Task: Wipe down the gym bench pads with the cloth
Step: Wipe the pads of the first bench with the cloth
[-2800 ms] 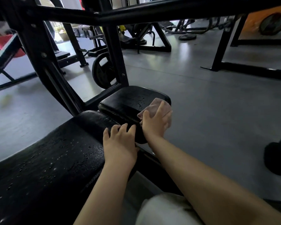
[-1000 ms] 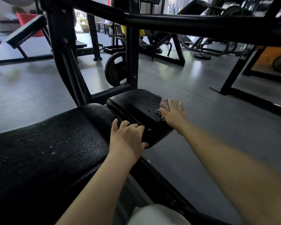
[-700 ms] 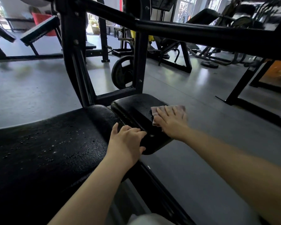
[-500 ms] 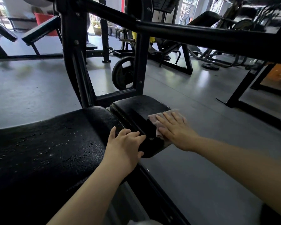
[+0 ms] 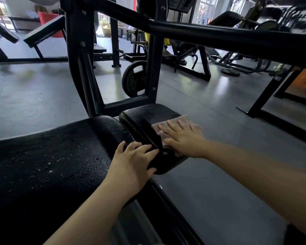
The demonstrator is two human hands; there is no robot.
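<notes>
While my right hand (image 5: 183, 138), fingers spread, presses cloth (image 5: 168, 125) on small pad (image 5: 147, 115), left hand (image 5: 133, 160) rests flat; big pad (image 5: 51, 156) w/ droplets looks unwiped.

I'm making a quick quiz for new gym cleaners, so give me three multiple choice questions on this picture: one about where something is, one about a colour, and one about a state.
1. Where does the thin cloth lie?
A. on the grey floor
B. on the small black seat pad
C. over the black steel crossbar

2. What colour is the cloth?
A. pale pink
B. bright blue
C. dark green

3. How is the right hand on the cloth?
A. clenched in a fist
B. lifted clear of it
C. pressed flat, fingers straight

Answers:
1 B, it is spread on that pad's right part.
2 A, it looks pale pink against the black padding.
3 C, the fingers lie straight on the cloth.
</notes>
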